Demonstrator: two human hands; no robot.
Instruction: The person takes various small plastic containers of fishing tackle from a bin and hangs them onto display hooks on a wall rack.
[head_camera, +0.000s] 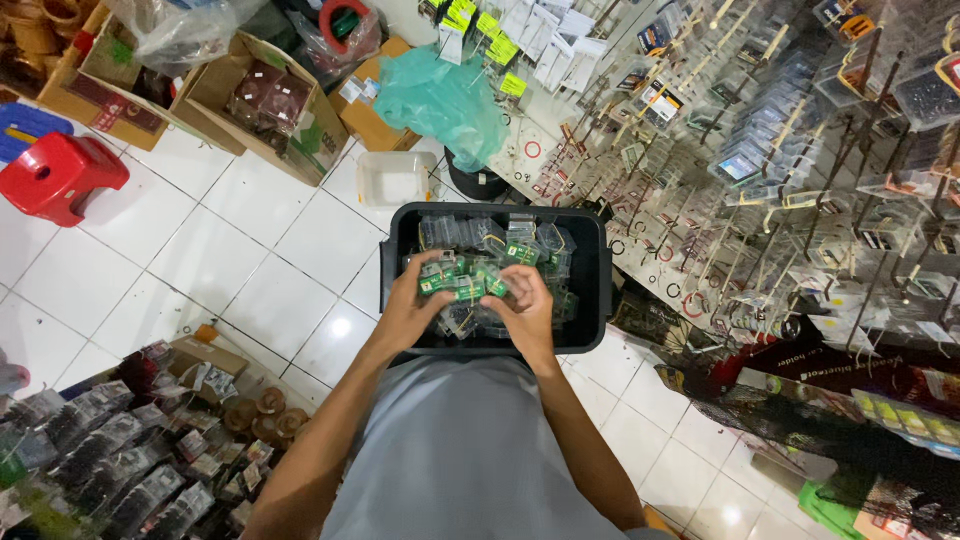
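A black plastic bin (594, 290) sits in front of me, filled with several small clear packets that have green labels. My left hand (410, 310) and my right hand (524, 308) are both inside the bin. Together they grip a bundle of green-labelled packets (462, 286) held between the fingers of both hands. More clear packets (500, 240) lie loose behind the bundle, toward the bin's far wall.
A display wall (780, 170) of hooks hung with small packaged goods stands at the right. Cardboard boxes (270, 110), a green plastic bag (440, 100), a white tub (395, 178) and a red stool (58, 175) stand on the white tile floor. Packaged goods (120, 460) are piled at lower left.
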